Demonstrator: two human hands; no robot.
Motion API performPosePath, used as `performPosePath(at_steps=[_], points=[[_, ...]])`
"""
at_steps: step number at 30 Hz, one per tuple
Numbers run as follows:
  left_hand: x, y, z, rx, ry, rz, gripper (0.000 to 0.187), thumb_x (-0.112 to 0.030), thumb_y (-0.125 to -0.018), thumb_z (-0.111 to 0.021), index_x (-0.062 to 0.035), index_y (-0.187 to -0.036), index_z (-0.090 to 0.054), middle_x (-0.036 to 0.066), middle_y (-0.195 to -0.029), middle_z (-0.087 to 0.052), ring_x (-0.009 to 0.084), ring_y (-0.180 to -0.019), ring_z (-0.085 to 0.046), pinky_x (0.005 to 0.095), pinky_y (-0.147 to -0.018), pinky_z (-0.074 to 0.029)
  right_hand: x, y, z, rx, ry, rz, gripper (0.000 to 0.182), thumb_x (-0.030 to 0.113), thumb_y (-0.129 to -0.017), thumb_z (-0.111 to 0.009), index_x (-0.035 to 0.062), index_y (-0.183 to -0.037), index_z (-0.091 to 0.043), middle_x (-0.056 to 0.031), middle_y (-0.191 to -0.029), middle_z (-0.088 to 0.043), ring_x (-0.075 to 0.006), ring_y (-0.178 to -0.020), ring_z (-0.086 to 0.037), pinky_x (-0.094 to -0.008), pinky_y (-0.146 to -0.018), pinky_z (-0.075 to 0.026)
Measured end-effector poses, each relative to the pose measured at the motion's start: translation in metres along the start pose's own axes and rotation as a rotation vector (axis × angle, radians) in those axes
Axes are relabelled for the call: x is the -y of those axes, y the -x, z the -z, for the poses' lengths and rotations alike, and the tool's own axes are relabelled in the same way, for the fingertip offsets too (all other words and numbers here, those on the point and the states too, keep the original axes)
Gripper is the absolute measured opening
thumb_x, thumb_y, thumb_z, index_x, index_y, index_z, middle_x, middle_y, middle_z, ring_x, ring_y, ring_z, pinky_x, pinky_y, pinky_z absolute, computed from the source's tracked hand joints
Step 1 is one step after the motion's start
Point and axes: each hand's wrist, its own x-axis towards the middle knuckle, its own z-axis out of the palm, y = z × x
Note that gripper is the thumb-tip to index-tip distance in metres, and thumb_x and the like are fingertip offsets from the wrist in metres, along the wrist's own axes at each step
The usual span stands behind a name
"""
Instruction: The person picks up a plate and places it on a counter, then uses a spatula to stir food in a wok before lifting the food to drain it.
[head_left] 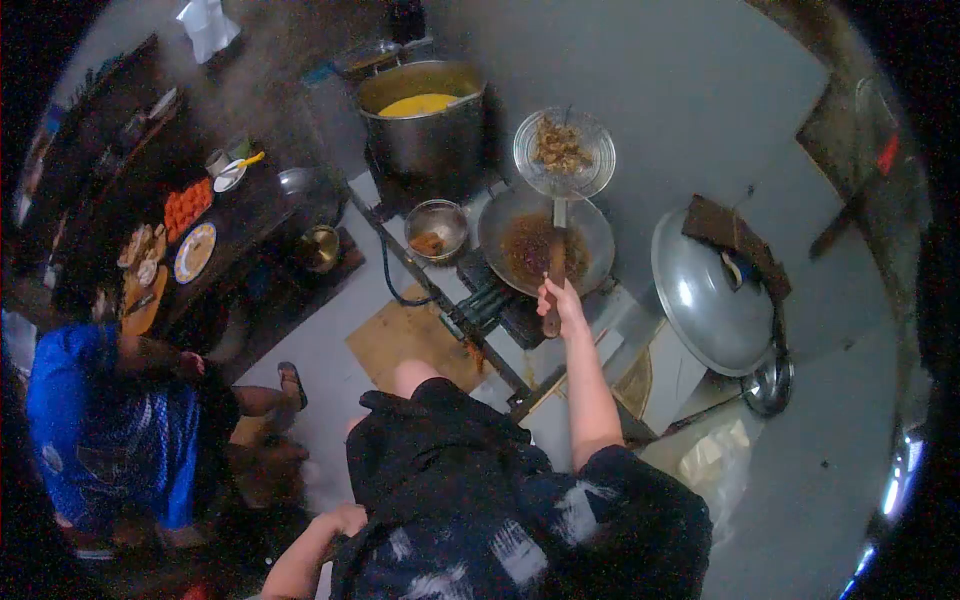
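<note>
My right hand (566, 305) is closed around the wooden handle of a skimmer (587, 183). The skimmer's round metal bowl is held above the far side of a wok (598, 262), with browned food pieces (560, 146) in it. Dark brown liquid or oil (528, 242) covers the wok's bottom. The wok sits on a burner. Low at my left side, my left hand (346, 519) rests against my dark clothing with its fingers curled; whether they grip anything is hidden.
A tall pot (425, 150) with yellow liquid stands behind the wok. Beside the wok is a metal bowl (437, 232) with brown bits. A large lid (705, 300) leans at right, near a ladle (768, 388). A person in blue (120, 430) sits left by a counter with plates.
</note>
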Motion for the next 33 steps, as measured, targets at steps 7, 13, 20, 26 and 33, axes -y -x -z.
performPosePath(at_steps=[7, 13, 20, 26, 33], points=[[-0.027, 0.012, 0.028, -0.058, 0.238, 0.044, 0.023, -0.020, -0.059, -0.056, 0.0003, -0.067, -0.061, 0.021, -0.072, -0.059, 0.0355, -0.068, -0.058, 0.0447, -0.059, -0.044, -0.052, -0.061, 0.068, 0.167, 0.035, -0.244, 0.020, 0.018, -0.084, -0.053, 0.0079, -0.068, -0.047, 0.0010, -0.058, -0.044, -0.0090, -0.046, -0.040, -0.0234, -0.040, -0.031], [-0.016, 0.003, 0.002, -0.182, 0.270, -0.011, 0.020, -0.020, -0.057, -0.058, -0.0009, -0.060, -0.062, 0.019, -0.064, -0.059, 0.0325, -0.063, -0.059, 0.0418, -0.056, -0.044, -0.023, -0.076, 0.049, 0.021, 0.102, -0.142, 0.020, 0.018, -0.084, -0.053, 0.0076, -0.068, -0.047, -0.0002, -0.053, -0.044, -0.0099, -0.042, -0.039, -0.0249, -0.039, -0.030], [-0.055, 0.039, 0.058, -0.033, 0.259, 0.049, 0.024, -0.025, -0.055, -0.061, -0.0030, -0.064, -0.063, 0.018, -0.066, -0.060, 0.0313, -0.065, -0.060, 0.0410, -0.056, -0.044, -0.023, -0.037, 0.024, 0.010, 0.145, -0.062, 0.013, 0.020, -0.085, -0.052, 0.0074, -0.088, -0.047, 0.0007, -0.057, -0.044, -0.0091, -0.041, -0.037, -0.0244, -0.036, -0.029], [-0.030, 0.032, 0.017, -0.230, 0.418, 0.064, 0.022, -0.022, -0.057, -0.056, -0.0023, -0.065, -0.062, 0.020, -0.071, -0.060, 0.0368, -0.068, -0.058, 0.0448, -0.056, -0.043, -0.026, -0.051, 0.056, -0.007, 0.343, -0.270, 0.038, 0.023, -0.089, -0.040, 0.0100, -0.054, -0.039, 0.0000, -0.049, -0.038, -0.0124, -0.043, -0.036, -0.0254, -0.043, -0.028], [0.004, 0.005, -0.010, 0.057, 0.185, 0.092, 0.023, -0.021, -0.056, -0.056, -0.0027, -0.069, -0.062, 0.020, -0.073, -0.060, 0.0368, -0.068, -0.058, 0.0450, -0.056, -0.044, 0.030, -0.007, 0.003, -0.047, 0.190, -0.006, 0.011, 0.015, -0.086, -0.048, 0.0074, -0.079, -0.045, -0.0006, -0.060, -0.046, -0.0095, -0.048, -0.042, -0.0253, -0.042, -0.035]])
